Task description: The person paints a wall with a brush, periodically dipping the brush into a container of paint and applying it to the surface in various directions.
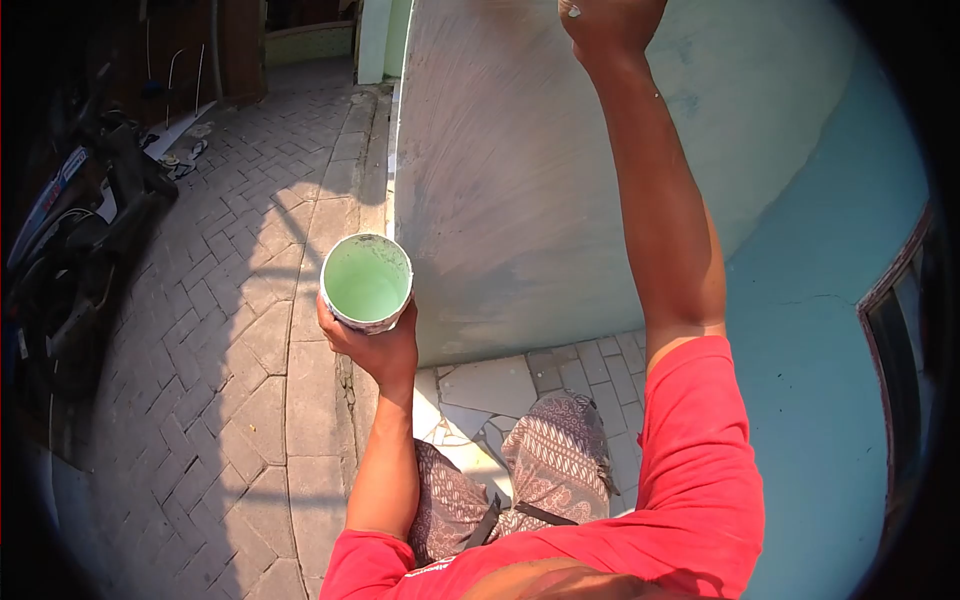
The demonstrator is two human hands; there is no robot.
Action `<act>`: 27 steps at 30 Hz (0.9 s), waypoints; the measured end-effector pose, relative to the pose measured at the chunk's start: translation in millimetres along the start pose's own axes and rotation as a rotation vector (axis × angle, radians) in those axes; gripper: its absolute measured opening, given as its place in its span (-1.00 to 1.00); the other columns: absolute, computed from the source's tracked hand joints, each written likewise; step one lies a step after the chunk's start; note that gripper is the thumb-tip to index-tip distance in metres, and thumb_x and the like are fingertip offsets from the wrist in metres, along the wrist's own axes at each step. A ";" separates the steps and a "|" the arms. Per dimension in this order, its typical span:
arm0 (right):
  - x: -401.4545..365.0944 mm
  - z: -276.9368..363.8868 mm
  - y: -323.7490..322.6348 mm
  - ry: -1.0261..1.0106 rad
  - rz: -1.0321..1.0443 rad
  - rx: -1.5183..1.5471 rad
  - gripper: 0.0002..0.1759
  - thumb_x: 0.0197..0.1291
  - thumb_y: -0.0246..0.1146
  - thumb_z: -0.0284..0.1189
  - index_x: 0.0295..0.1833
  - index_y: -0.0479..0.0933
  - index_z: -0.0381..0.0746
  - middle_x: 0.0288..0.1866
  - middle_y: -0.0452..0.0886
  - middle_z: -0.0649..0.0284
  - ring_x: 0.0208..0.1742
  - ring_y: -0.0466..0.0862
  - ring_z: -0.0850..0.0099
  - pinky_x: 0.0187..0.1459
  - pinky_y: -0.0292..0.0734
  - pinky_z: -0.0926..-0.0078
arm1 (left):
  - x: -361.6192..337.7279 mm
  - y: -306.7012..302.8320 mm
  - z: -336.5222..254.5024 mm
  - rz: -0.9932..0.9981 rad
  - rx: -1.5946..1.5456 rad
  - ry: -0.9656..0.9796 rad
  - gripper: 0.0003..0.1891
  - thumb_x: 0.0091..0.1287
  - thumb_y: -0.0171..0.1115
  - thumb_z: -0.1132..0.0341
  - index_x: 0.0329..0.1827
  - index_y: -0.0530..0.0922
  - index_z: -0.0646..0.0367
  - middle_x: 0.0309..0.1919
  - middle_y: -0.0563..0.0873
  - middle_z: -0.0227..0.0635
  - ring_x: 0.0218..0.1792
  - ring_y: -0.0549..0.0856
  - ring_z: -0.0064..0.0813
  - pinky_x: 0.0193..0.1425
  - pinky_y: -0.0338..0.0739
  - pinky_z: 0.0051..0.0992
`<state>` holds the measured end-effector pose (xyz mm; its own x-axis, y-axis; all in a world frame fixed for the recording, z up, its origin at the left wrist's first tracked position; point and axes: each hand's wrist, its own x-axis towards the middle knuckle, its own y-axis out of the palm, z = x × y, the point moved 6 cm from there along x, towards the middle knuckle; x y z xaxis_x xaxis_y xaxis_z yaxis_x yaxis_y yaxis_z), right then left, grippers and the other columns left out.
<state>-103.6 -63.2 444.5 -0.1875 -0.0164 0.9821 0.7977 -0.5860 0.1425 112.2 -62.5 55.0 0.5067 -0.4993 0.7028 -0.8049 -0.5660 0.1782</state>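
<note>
My left hand [380, 345] is wrapped round a round paint pot [391, 322] with a spattered rim. Pale green paint [366, 280] shows inside it. The pot is upright, close to the left edge of a wall [520, 190] with brushed, patchy grey-green paint. Up at the top edge of the view, my right hand [615, 22] is raised in front of that wall, with a whitish spot on it. Its fingers lie beyond the frame, so whatever it may hold is hidden.
A dark motorbike [100, 220] stands at the left, partly in shadow. Brick-patterned paving [230, 230] runs alongside the wall. Below me is a floor of broken tiles [490, 385]. A blue-green wall [800, 400] and a framed window [895, 340] are on the right.
</note>
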 end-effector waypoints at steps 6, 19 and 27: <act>-4.4 -26.1 -22.8 -0.081 0.066 -0.149 -0.87 0.25 0.47 -0.49 -0.14 0.76 -0.31 -0.36 0.79 0.30 -0.39 0.73 0.58 -0.40 0.59 0.57 | 0.2 -2.3 -0.4 0.060 0.014 -0.033 0.18 -0.21 0.79 0.36 0.52 0.19 0.26 0.23 0.64 -0.05 0.21 0.66 -0.02 0.35 0.47 -0.07; 9.9 -12.9 -130.4 -0.473 -0.174 -1.133 -0.85 0.28 0.37 -0.35 -0.14 0.75 -0.18 -0.31 0.80 0.11 -0.35 0.80 0.08 -0.34 0.66 0.17 | -6.0 1.1 1.9 0.073 -0.003 -0.032 0.13 -0.15 0.78 0.42 0.52 0.22 0.28 0.27 0.61 -0.05 0.30 0.61 -0.09 0.45 0.40 -0.14; -14.0 40.5 62.0 -0.439 0.008 -0.455 -0.86 0.29 0.28 -0.39 -0.25 0.72 -0.16 -0.18 0.79 0.08 -0.23 0.78 -0.01 -0.15 0.67 0.06 | -3.9 1.1 -5.8 0.065 0.051 0.012 0.16 -0.19 0.78 0.36 0.53 0.22 0.24 0.24 0.65 -0.04 0.24 0.65 0.01 0.37 0.46 -0.03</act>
<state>-28.4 -66.5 444.6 0.1472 0.2547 0.9557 0.4567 -0.8746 0.1627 107.5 -57.4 56.4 0.4502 -0.5286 0.7197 -0.8192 -0.5652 0.0973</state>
